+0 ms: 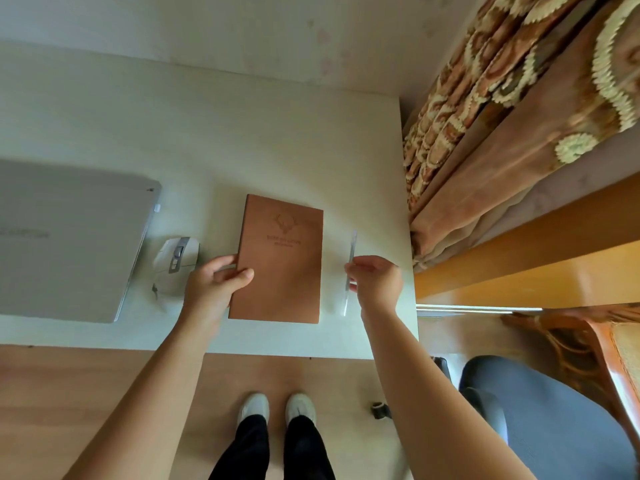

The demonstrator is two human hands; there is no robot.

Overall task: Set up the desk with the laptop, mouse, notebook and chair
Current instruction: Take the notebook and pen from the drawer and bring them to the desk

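Pale and smooth, the worktop (pixel 242 140) is a flat white board that stands against a light wall, above a floor (pixel 69 393) of warm wood pattern. At its left lies the laptop (pixel 69 244), closed, a thin grey slab with rounded corners and a matte lid. Just beside the laptop sits the mouse (pixel 176 266), white and rounded, with a grey strip along its middle.

The notebook (pixel 282 261) lies flat near the front edge, a brown rectangle with a leather-like cover and a deer head stamped on it. The left hand (pixel 216 284) grips the notebook at its left edge, thumb on the cover and fingers curled under the side. To the right of the notebook is the pen (pixel 349 271), a slim pale stick, almost clear. The right hand (pixel 375 282) pinches the pen near its middle with the fingertips; I cannot tell if the pen touches the worktop.

At the lower right stands the chair (pixel 554 420), with a blue-grey padded seat of soft fabric. Beyond the worktop's right end hangs a curtain (pixel 519 98), heavy and folded, with a brown and cream flower pattern.
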